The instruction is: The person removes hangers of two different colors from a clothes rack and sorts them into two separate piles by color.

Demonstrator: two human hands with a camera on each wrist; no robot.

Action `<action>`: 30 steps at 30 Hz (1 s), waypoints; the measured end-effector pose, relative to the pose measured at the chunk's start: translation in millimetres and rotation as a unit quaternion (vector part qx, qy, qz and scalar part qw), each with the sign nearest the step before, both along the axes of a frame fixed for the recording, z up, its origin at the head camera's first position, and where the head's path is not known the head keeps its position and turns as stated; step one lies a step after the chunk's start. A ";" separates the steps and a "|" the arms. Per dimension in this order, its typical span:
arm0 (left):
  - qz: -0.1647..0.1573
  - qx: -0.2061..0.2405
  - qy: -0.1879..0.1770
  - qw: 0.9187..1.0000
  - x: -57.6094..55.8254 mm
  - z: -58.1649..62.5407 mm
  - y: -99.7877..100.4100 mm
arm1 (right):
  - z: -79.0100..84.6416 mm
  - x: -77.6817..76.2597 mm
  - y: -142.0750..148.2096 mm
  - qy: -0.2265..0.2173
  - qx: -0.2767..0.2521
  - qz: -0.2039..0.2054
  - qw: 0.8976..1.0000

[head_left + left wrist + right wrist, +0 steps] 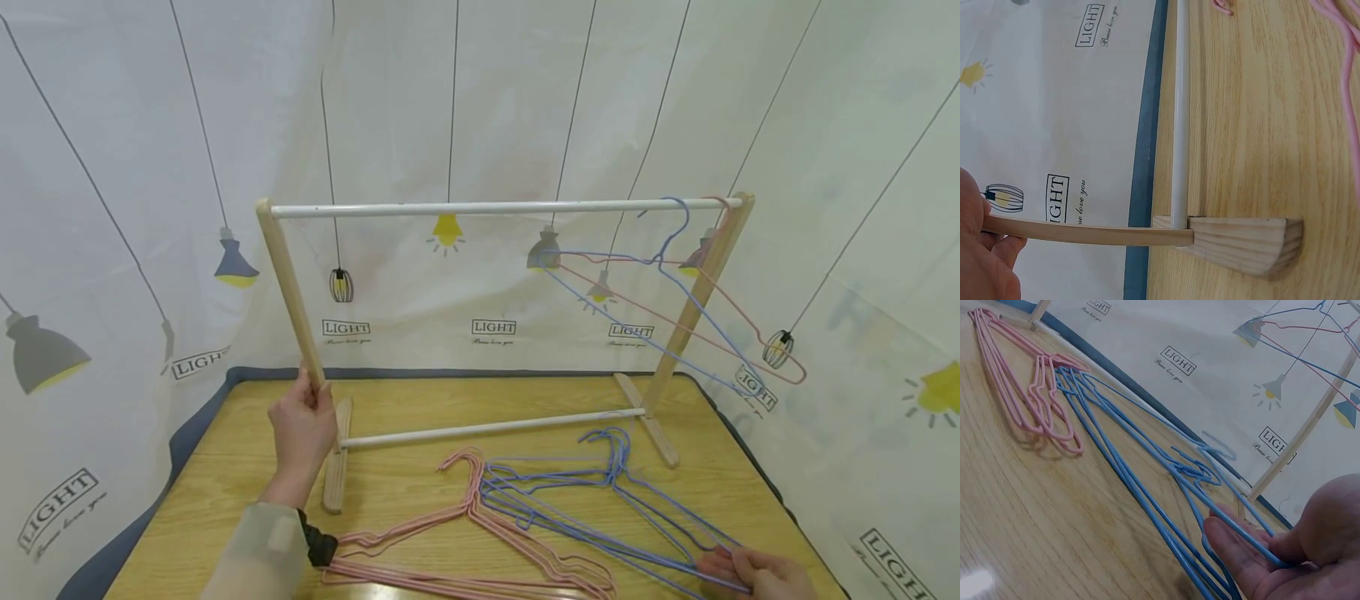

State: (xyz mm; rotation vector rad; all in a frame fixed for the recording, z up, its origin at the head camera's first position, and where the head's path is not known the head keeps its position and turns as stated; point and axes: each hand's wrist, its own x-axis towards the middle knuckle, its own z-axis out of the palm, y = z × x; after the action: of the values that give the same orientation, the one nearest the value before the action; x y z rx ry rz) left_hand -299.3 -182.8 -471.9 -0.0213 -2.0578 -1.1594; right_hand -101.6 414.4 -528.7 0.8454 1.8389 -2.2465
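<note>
A wooden clothes rack with a white top rail stands on the table. My left hand grips its left post low down, fingers and thumb around the wood. In front of the rack's right half lies a pile of blue wire hangers. At the pile's right end, my right hand pinches one blue hanger by its corner between thumb and fingers. Beside the blue pile on the left lie several pink hangers, hooks pointing away. One blue hanger and one pink hanger hang at the rail's right end.
A lower white bar joins the posts near the table. The rack's left foot and right foot rest on the wood-grain tabletop. Behind and at both sides hangs a pale cloth printed with lamps.
</note>
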 end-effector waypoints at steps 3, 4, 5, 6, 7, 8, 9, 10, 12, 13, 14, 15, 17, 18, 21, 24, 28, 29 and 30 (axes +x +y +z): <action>-0.003 -0.001 -0.002 1.000 -1.4 -0.2 1.2 | -2.4 2.5 2.4 0.001 0.004 0.006 1.000; -0.003 0.000 -0.003 1.000 -1.4 -0.1 1.7 | -2.8 2.9 2.8 0.003 0.024 0.011 1.000; -0.003 0.002 -0.004 1.000 -1.5 -0.3 2.1 | -2.9 2.9 3.2 0.006 0.058 0.025 0.998; -0.003 0.005 -0.006 1.000 -1.5 -0.5 2.3 | -2.7 2.7 3.7 0.011 0.102 0.043 0.994; -0.002 0.007 -0.008 1.000 -1.3 -0.6 2.6 | -2.0 2.1 3.9 0.017 0.148 0.056 0.987; -0.001 0.009 -0.012 1.000 -0.9 -0.6 2.8 | -0.8 1.1 3.8 0.022 0.213 0.071 0.974; -0.001 0.013 -0.013 1.000 -0.5 -0.5 3.1 | 0.9 0.3 3.8 0.026 0.280 0.084 0.956; -0.001 0.014 -0.015 1.000 -0.1 -0.3 3.2 | 3.1 -0.3 3.9 0.027 0.335 0.093 0.937; -0.001 0.016 -0.021 1.000 0.9 -0.3 3.2 | 8.7 -1.7 4.3 0.032 0.420 0.109 0.901; 0.000 0.016 -0.022 1.000 1.6 0.2 3.1 | 12.7 -2.6 4.2 0.031 0.447 0.111 0.887; 0.000 0.016 -0.023 1.000 2.3 0.6 3.1 | 17.7 -3.5 3.8 0.031 0.469 0.112 0.876; 0.000 0.016 -0.023 1.000 2.7 1.2 2.9 | 23.4 -4.9 2.9 0.034 0.467 0.107 0.877; 0.000 0.015 -0.025 1.000 3.4 1.7 2.1 | 35.9 -8.0 1.9 0.052 0.456 0.093 0.884; -0.001 0.016 -0.024 1.000 3.7 2.0 1.7 | 42.8 -10.0 1.2 0.066 0.448 0.080 0.888; 0.000 0.016 -0.024 1.000 3.9 1.6 -0.1 | 65.3 -17.8 0.8 0.129 0.429 0.035 0.894; 0.000 0.013 -0.021 1.000 4.1 1.0 -1.4 | 88.1 -27.9 4.1 0.192 0.413 0.000 0.890; 0.002 0.006 -0.011 1.000 2.5 -0.1 -0.5 | 116.5 -44.7 9.2 0.249 0.380 -0.042 0.890; 0.003 0.004 -0.007 1.000 1.7 -0.7 0.0 | 122.2 -49.1 10.8 0.263 0.362 -0.050 0.893; 0.003 0.003 -0.005 1.000 1.3 -1.2 0.8 | 126.7 -52.9 12.0 0.278 0.343 -0.055 0.895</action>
State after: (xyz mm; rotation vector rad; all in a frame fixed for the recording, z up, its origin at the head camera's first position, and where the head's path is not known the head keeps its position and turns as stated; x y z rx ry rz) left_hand -297.9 -182.1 -473.1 -0.0067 -2.0613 -1.1635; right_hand -154.5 426.4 -402.0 0.3667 3.0181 -2.0255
